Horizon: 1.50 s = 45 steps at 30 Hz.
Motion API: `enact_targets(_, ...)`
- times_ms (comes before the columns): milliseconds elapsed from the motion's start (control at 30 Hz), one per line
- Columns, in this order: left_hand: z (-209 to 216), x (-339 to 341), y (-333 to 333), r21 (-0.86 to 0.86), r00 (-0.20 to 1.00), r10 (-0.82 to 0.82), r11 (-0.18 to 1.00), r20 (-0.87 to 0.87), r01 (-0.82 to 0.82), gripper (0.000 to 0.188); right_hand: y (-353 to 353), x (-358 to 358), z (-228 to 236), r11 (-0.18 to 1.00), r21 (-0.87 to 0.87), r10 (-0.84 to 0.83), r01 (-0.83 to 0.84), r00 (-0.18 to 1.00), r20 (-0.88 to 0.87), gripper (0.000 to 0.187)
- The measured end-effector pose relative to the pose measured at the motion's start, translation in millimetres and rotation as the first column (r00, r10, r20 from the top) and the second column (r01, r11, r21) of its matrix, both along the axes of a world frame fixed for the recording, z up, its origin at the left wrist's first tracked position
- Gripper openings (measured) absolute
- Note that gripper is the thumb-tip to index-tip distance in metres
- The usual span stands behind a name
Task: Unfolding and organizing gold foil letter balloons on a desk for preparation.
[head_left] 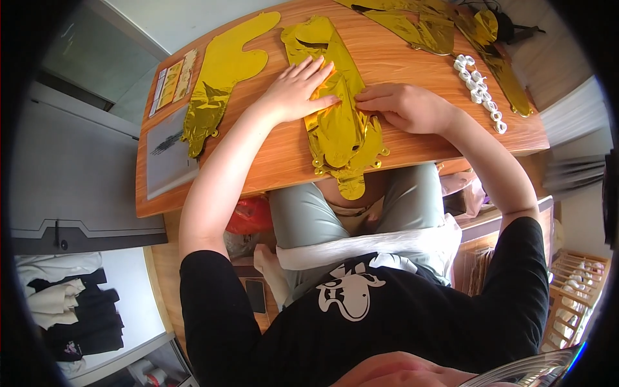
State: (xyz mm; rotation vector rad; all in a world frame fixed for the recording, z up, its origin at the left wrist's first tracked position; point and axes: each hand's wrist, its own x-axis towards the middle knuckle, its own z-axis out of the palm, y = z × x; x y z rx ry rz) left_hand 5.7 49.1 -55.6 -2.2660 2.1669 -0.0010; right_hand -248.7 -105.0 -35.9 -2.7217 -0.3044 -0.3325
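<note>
A flat, uninflated gold foil balloon (pixel 345 145) lies folded on the wooden table in front of me, its near end hanging past the table edge over my lap. My left hand (pixel 300 90) rests on it from the left, fingers stretched out and palm down on the foil. At the balloon's right edge my right hand (pixel 406 106) has its fingers curled and the tips closed on the foil rim. Small round tabs line the near end. The foil under my left palm is hidden.
Another flat gold balloon (pixel 225 71) lies on the left, near a clear plastic sleeve (pixel 171 158) and a printed card (pixel 173 84). More gold foil (pixel 419 29) covers the far right. A string of small white rolls (pixel 478 90) lies on the right of the wooden table (pixel 258 164).
</note>
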Motion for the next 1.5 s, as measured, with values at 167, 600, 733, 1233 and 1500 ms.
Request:
enact_targets(167, 0, -13, 18, 0.034, 0.998, -0.064, 0.997, -0.004, 0.064, 0.085, 21, -24, 12, 0.997, 0.065, 0.044, -0.038, 0.995, -0.093, 0.056)
enact_targets(600, 1, -62, 61, 0.026, 0.999, -0.046, 0.999, -0.012, 0.046, 0.093, 86, -59, -22, 0.937, -0.313, -0.053, 0.151, 0.952, 0.302, 0.06)
enact_targets(733, 12, -58, 59, 0.117, 0.984, 0.004, 0.993, -0.178, 0.017, 0.096, 88, -63, -29, 0.916, -0.361, -0.056, 0.177, 0.945, 0.323, 0.048)
enact_targets(1233, 35, -104, 139, -0.055, 0.921, -0.316, 0.948, -0.227, 0.312, 0.119, 88, -72, -33, 0.914, -0.363, -0.023, 0.183, 0.915, 0.403, 0.044)
enact_targets(1500, -2, -116, 133, -0.202, 0.952, -0.304, 0.935, -0.033, 0.292, 0.062, 90, -78, -30, 0.904, -0.396, 0.009, 0.162, 0.918, 0.396, 0.046)
